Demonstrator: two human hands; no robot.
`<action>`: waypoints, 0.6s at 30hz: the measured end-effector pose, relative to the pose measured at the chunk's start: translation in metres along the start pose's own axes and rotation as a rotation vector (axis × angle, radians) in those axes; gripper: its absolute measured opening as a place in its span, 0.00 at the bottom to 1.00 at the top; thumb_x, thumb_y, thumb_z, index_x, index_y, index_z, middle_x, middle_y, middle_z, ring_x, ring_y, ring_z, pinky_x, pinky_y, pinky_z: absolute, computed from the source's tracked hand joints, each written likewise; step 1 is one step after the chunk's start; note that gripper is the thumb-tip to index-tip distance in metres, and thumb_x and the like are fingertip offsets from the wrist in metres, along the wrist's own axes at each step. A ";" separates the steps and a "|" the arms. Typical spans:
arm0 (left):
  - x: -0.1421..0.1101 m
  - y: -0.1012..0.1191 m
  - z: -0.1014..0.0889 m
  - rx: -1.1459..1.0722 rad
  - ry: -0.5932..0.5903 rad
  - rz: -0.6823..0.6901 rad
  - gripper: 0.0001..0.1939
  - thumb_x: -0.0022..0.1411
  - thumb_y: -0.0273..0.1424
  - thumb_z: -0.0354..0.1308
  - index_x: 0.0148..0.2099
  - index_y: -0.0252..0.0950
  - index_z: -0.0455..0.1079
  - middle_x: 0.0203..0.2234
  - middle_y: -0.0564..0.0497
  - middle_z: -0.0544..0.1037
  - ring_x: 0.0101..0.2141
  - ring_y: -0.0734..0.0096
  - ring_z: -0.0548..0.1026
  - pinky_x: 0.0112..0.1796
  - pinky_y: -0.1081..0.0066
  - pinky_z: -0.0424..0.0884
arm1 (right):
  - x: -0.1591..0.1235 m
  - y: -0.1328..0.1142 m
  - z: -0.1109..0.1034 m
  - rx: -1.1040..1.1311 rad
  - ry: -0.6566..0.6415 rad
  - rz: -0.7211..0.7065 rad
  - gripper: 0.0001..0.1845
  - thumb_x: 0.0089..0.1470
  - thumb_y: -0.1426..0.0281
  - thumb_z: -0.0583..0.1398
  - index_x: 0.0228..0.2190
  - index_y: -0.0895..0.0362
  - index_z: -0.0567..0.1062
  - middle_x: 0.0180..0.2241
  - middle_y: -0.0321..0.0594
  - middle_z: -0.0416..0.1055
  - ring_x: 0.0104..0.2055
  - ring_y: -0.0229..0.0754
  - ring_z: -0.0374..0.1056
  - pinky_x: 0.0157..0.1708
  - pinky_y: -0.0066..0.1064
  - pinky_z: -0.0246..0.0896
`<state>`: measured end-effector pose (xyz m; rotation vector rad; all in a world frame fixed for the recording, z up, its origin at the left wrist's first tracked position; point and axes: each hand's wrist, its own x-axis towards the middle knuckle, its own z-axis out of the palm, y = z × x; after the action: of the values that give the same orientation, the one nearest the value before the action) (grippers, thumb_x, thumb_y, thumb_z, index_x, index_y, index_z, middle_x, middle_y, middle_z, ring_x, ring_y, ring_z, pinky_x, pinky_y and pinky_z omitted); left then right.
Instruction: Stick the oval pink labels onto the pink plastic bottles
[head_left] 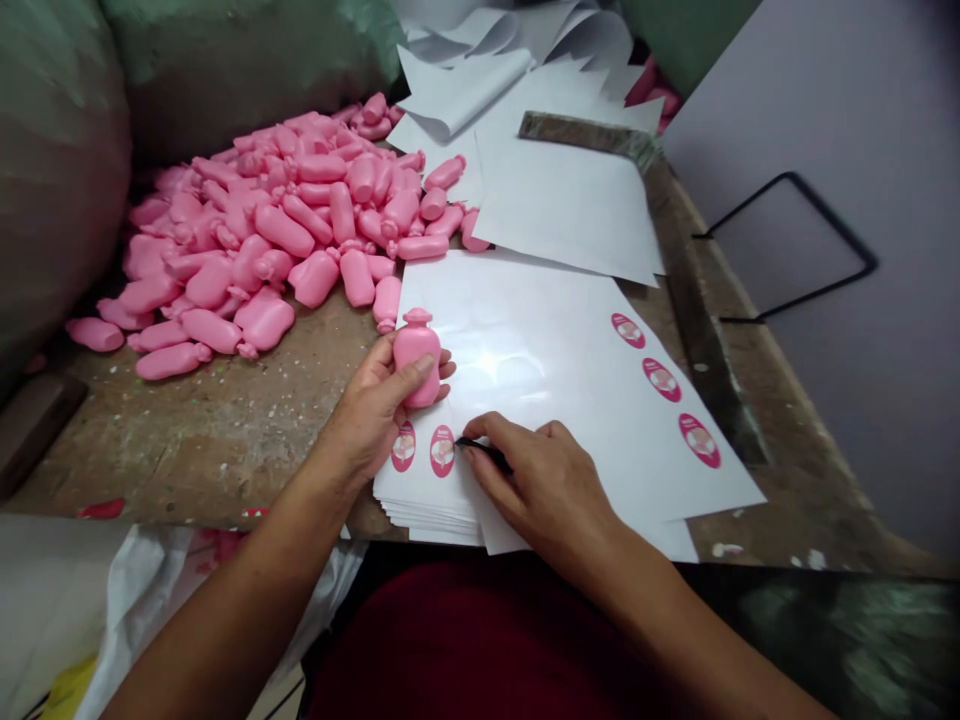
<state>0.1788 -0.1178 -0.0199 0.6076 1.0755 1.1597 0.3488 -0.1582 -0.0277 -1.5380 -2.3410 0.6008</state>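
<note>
A pink plastic bottle (417, 358), upright and held tight in the left hand (367, 410), with the fingers wrapped around it, just over a stack of white label sheets (570, 400). Next to it, the right hand (540, 490), pinched shut on a small black tool (486, 453), with the tip touching a pink oval label (442, 451) on the top sheet. Beside the sheets, a big pile of pink bottles (277, 220) on a rough wooden table (187, 440), and green sacks (60, 170) behind.
</note>
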 end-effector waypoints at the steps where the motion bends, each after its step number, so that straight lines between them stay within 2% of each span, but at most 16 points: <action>1: 0.001 -0.001 -0.001 -0.017 -0.020 -0.025 0.16 0.55 0.30 0.67 0.46 0.36 0.71 0.39 0.48 0.78 0.44 0.64 0.77 0.45 0.66 0.71 | 0.003 -0.001 0.002 -0.033 0.006 0.002 0.09 0.63 0.69 0.53 0.37 0.55 0.74 0.26 0.37 0.78 0.23 0.41 0.66 0.34 0.35 0.48; 7: 0.003 -0.012 0.002 -0.104 -0.033 -0.121 0.13 0.59 0.25 0.63 0.47 0.34 0.72 0.38 0.47 0.78 0.44 0.68 0.76 0.50 0.67 0.68 | 0.010 -0.001 0.007 -0.191 0.078 -0.037 0.10 0.63 0.71 0.53 0.33 0.56 0.73 0.23 0.39 0.78 0.22 0.40 0.64 0.33 0.35 0.42; 13: 0.008 -0.006 0.001 -0.175 0.015 -0.215 0.10 0.62 0.21 0.59 0.47 0.31 0.72 0.38 0.45 0.78 0.44 0.67 0.77 0.53 0.63 0.68 | 0.009 0.001 0.011 -0.245 0.202 -0.099 0.09 0.62 0.72 0.55 0.31 0.57 0.74 0.22 0.35 0.77 0.19 0.39 0.61 0.32 0.34 0.42; 18: 0.006 -0.004 0.004 -0.192 0.039 -0.231 0.12 0.62 0.20 0.58 0.49 0.32 0.71 0.37 0.46 0.78 0.43 0.68 0.77 0.55 0.63 0.66 | 0.008 0.003 0.012 -0.227 0.217 -0.102 0.09 0.61 0.73 0.56 0.32 0.58 0.75 0.21 0.34 0.76 0.19 0.39 0.59 0.31 0.34 0.43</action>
<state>0.1840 -0.1131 -0.0237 0.3028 1.0235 1.0602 0.3424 -0.1519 -0.0399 -1.4785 -2.3637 0.1392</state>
